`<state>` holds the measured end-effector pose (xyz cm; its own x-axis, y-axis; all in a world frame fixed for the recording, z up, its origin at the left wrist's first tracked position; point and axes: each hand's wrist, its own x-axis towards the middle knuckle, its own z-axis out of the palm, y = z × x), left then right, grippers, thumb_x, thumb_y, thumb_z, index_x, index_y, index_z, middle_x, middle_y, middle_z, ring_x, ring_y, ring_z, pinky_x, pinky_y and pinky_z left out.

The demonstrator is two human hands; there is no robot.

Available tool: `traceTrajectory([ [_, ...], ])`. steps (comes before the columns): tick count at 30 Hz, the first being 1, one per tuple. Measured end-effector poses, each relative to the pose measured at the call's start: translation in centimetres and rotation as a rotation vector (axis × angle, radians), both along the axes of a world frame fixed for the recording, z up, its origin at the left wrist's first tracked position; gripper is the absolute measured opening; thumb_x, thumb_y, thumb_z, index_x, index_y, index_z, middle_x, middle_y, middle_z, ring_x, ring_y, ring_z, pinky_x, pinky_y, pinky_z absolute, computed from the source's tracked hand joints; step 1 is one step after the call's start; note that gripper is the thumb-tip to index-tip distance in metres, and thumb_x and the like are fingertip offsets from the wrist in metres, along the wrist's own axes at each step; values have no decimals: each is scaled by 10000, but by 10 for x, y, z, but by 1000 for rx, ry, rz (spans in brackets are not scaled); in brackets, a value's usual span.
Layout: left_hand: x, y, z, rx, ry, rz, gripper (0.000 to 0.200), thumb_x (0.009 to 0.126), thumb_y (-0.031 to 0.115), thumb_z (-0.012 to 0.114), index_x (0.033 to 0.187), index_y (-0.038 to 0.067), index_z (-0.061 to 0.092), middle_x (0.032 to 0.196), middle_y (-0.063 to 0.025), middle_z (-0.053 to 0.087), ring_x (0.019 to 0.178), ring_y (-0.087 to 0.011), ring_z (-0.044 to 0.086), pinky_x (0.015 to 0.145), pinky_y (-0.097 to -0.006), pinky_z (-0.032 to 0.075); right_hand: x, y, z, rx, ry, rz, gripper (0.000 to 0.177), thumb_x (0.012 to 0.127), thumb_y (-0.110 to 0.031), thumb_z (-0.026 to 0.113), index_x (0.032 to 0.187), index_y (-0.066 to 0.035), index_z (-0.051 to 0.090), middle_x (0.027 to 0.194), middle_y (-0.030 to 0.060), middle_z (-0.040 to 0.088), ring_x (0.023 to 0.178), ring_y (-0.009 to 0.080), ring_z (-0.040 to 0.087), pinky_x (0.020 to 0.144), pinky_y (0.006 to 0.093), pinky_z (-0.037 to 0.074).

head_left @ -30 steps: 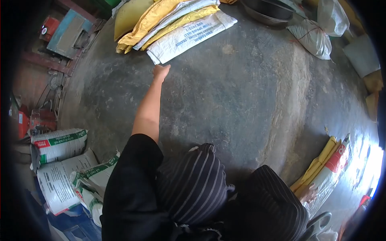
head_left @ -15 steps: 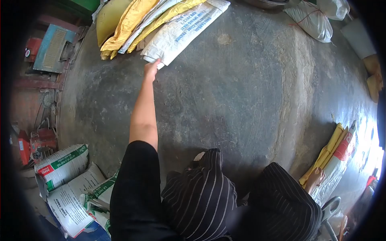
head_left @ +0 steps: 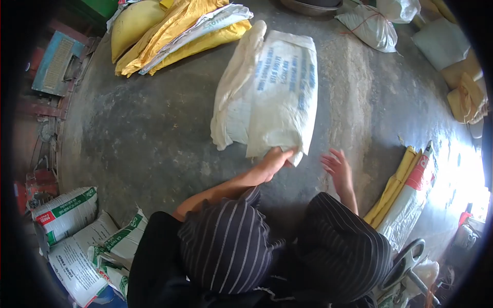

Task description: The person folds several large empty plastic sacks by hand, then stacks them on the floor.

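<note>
Clutching the near edge of a white sack [head_left: 277, 97], the left hand [head_left: 275, 160] has its grip clenched on the woven cloth close to the sack's near right corner. The sack stretches away from the grip, upward and slightly left, lying crumpled on the concrete floor [head_left: 154, 138] with blue printing on its upper face. The right hand [head_left: 339, 167] hovers just beside that same corner, its grip released and fingers spread, not touching the sack. Both hands sit just beyond the person's knees in striped trousers [head_left: 226, 246]. Farther off, a pile of yellow and white sacks [head_left: 174, 36] lies at the far left. Folded sacks [head_left: 405, 195] lie flat to the right, and filled printed bags [head_left: 72, 215] lean at the near left.
</note>
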<state>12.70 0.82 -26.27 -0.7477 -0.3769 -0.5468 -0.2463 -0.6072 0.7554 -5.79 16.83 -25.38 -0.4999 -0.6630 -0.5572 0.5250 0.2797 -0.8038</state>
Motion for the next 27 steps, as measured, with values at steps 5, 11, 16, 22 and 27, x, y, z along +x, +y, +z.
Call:
traceTrajectory([
  [5,23,39,30,108,35,-539,436,932,422,487,1024,25,644,897,-67,667,751,-145,618,674,-283,490,5,-19,-11,27,214,167,424,872,-262,601,1167,32,525,1019,140,623,891,239,624,799,344,474],
  [11,33,-29,28,-866,-336,-322,287,844,263,643,959,3,607,876,-129,646,761,-207,636,680,-338,505,-18,29,-41,652,1029,2,606,741,-186,696,1245,27,435,1057,206,575,969,348,564,832,414,437],
  [16,10,-95,-50,-1503,-708,108,773,706,513,704,1201,-27,459,1048,-289,588,920,-386,608,765,-407,484,8,7,-22,340,1540,73,572,746,-175,679,1243,1,458,1154,221,506,1068,373,469,900,471,370],
  [22,-4,-100,-51,-833,-710,-214,609,699,419,732,1072,-46,606,969,-232,656,913,-309,651,782,-387,493,82,-37,-34,280,1523,590,691,726,-406,684,1298,-97,452,1190,250,457,1102,379,445,925,481,366],
  [27,20,-98,-42,-681,-338,-76,446,722,265,731,1022,-49,631,927,-106,673,828,-178,629,738,-315,483,56,-26,-47,554,1347,585,730,745,-298,665,1370,-104,341,1194,265,453,1094,401,456,881,464,398],
])
